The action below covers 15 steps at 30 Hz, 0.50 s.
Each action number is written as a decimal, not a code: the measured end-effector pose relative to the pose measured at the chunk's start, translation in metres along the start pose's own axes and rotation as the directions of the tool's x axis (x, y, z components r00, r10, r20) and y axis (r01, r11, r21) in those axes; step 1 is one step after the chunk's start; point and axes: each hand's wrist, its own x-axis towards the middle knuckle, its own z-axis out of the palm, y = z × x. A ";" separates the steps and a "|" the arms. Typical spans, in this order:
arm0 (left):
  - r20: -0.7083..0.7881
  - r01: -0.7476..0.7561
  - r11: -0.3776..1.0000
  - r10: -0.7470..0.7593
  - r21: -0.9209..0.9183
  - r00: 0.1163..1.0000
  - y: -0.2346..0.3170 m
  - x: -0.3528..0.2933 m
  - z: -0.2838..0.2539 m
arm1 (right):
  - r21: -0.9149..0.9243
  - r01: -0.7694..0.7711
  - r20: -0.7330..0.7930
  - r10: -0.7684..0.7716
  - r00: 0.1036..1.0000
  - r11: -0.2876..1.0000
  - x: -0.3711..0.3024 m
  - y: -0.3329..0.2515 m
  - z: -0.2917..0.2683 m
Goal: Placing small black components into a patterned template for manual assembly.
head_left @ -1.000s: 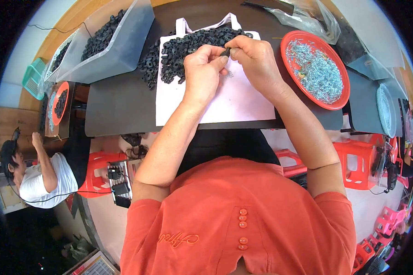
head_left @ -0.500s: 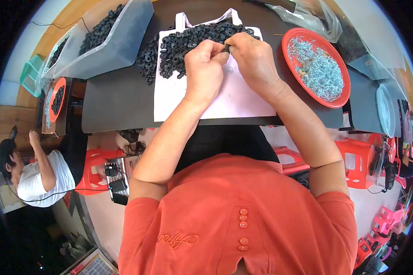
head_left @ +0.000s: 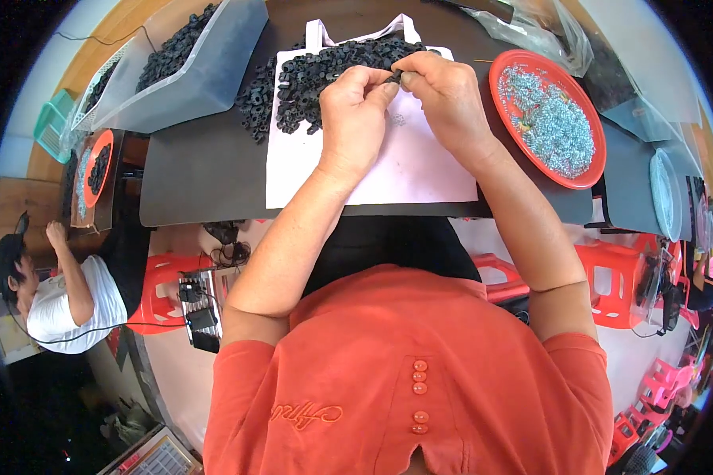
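Observation:
Both hands meet over a pale pink cloth bag (head_left: 420, 170) that lies flat on the dark table. My left hand (head_left: 351, 111) pinches a small black plastic part (head_left: 393, 77) between thumb and fingers. From the other side, my right hand (head_left: 445, 89) is closed on the same part, its thumb and forefinger pressed against it. Fingertips cover most of the part, so its shape is hard to make out. Just beyond the hands, a heap of small black plastic parts (head_left: 325, 75) spreads over the bag and past its left edge.
To the right, a red plate (head_left: 598, 158) carries many small silvery metal pieces. A clear plastic bin (head_left: 214, 83) with more black parts stands at the left. Clear plastic bags (head_left: 542, 39) lie at the back right. A person in a white shirt (head_left: 75, 305) sits at the far left.
My right hand has tilted slightly and shifted a little to the right at the black part. My left hand stays nearly in place, still pinching.

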 end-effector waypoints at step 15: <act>0.057 0.010 0.998 -0.013 0.056 0.998 0.003 -0.005 -0.002 | -0.215 0.127 0.014 -0.127 0.992 0.968 -0.003 0.000 0.003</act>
